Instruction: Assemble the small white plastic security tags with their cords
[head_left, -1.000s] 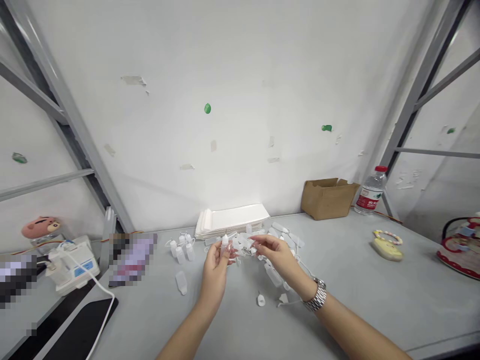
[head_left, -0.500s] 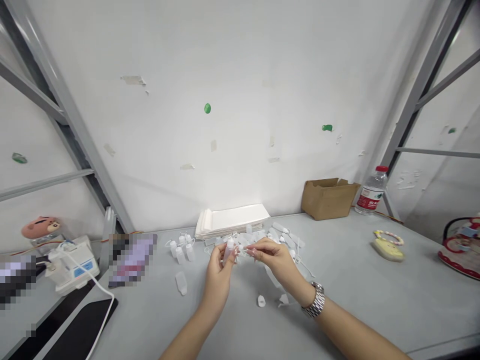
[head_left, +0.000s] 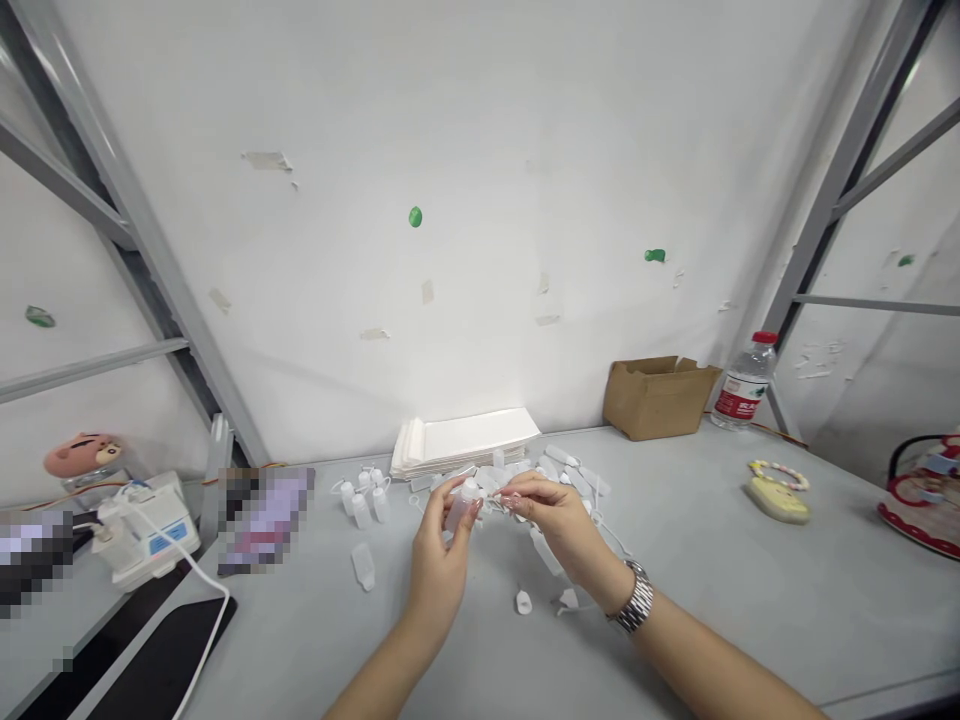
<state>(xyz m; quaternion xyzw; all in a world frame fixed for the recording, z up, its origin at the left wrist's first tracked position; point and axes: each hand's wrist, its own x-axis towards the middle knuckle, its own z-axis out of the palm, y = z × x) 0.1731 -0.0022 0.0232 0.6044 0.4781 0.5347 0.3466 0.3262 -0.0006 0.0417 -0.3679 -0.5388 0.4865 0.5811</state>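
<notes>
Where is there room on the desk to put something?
Bare desk lies between the watch and the cardboard box, and between the left arm and the black pad. It's crowded with small bottles around the left hand and right hand.

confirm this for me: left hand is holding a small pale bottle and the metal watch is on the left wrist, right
The watch side is wrong: the head view shows the metal watch on the right wrist. The left hand is holding a small pale bottle.
</notes>
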